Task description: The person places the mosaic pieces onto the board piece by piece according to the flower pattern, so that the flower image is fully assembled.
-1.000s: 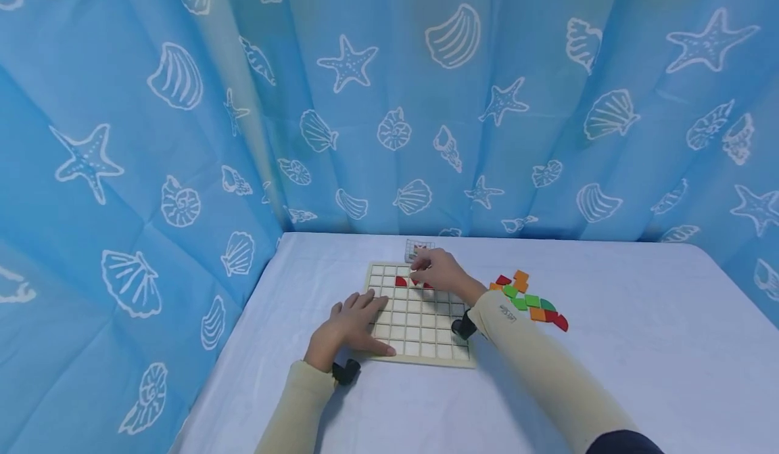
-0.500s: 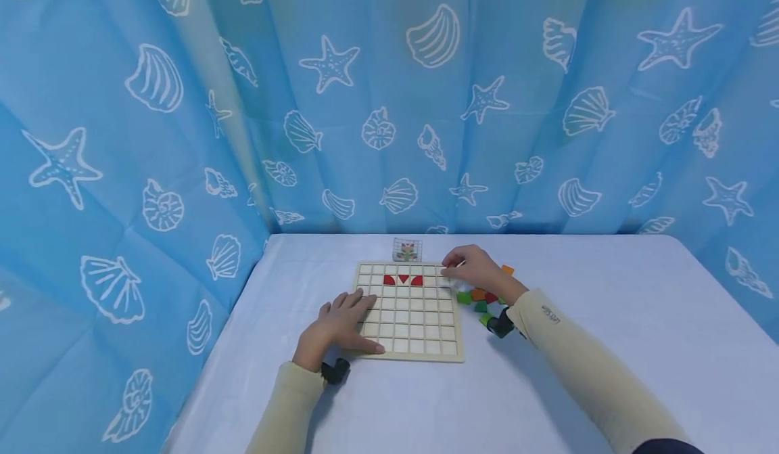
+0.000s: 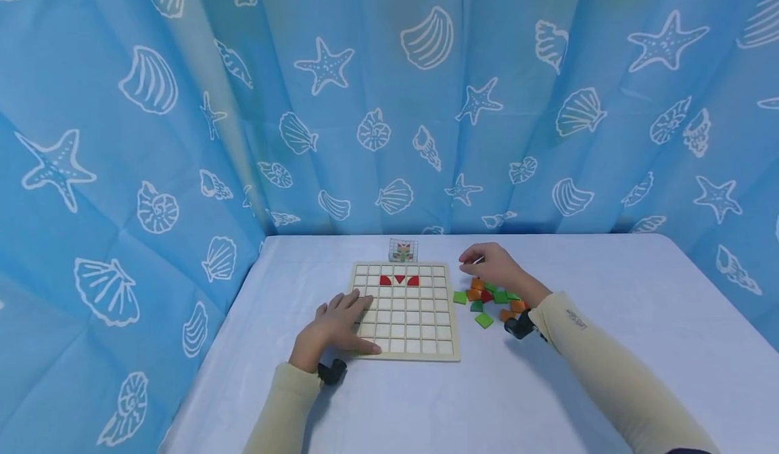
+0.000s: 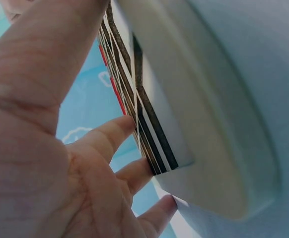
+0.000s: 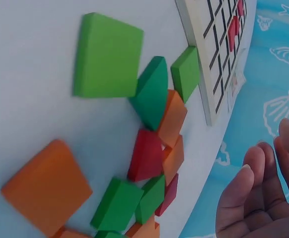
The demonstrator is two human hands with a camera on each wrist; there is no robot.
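My left hand (image 3: 337, 325) rests with spread fingers on the left side of a pale grid board (image 3: 456, 346). In the left wrist view its fingertips (image 4: 124, 124) lie along the board's edge. Near the top of the grid sit three red pieces: a quarter-round (image 3: 385, 281), a triangle (image 3: 399, 279) and another quarter-round (image 3: 414, 281). Just right of the board, my right hand (image 3: 496, 264) hovers beyond a loose cluster of coloured tiles, fingers loosely bent and nothing seen between them. Among those tiles are a light green square (image 5: 109, 57), an orange square (image 5: 47, 188) and a red piece (image 5: 147, 154).
A small gridded pattern card (image 3: 404, 251) stands behind the board, printed with a coloured figure. Everything lies on a white-covered table (image 3: 414, 413). A blue curtain (image 3: 365, 102) with white shells and starfish hangs along the back and left.
My right hand has drawn back from the red pieces on the board, moving right to the loose tiles. The red triangle now shows uncovered. My left hand keeps its place on the board.
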